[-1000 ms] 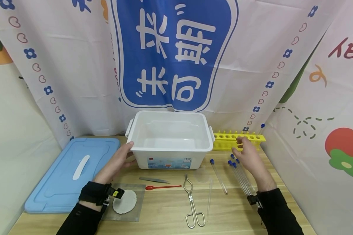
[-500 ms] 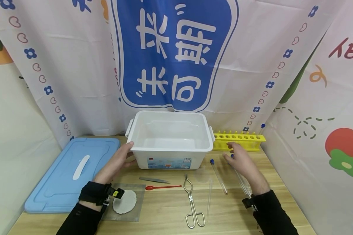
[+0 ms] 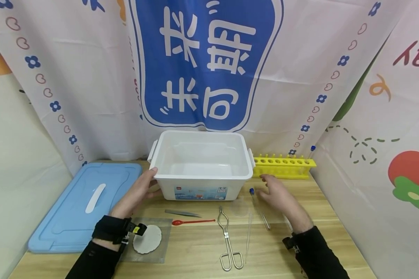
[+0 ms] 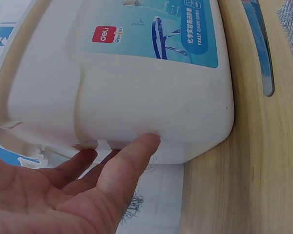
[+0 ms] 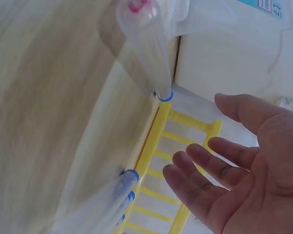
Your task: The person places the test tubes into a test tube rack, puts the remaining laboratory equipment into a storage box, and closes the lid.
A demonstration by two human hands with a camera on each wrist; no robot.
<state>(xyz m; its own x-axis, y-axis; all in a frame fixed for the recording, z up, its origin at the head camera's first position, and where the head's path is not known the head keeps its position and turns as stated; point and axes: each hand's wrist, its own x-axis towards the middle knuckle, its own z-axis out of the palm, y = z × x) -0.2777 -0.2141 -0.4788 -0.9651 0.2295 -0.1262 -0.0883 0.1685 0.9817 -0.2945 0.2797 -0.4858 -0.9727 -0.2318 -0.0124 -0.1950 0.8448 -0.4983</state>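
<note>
White box [image 4: 136, 92] labelled "deli", left hand [image 3: 137, 193] fingers touching it, right hand [image 3: 277, 197] spread, holding nothing

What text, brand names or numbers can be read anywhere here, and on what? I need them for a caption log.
"deli": red logo on the white storage box label.
"YX437": same label, beside Chinese print too small to read.
Large white Chinese characters on the blue banner, shown mirrored; the lower ones look like "未可", the upper ones cannot be read for certain.
Red letters on the right-hand cloth: cut off, unreadable.
</note>
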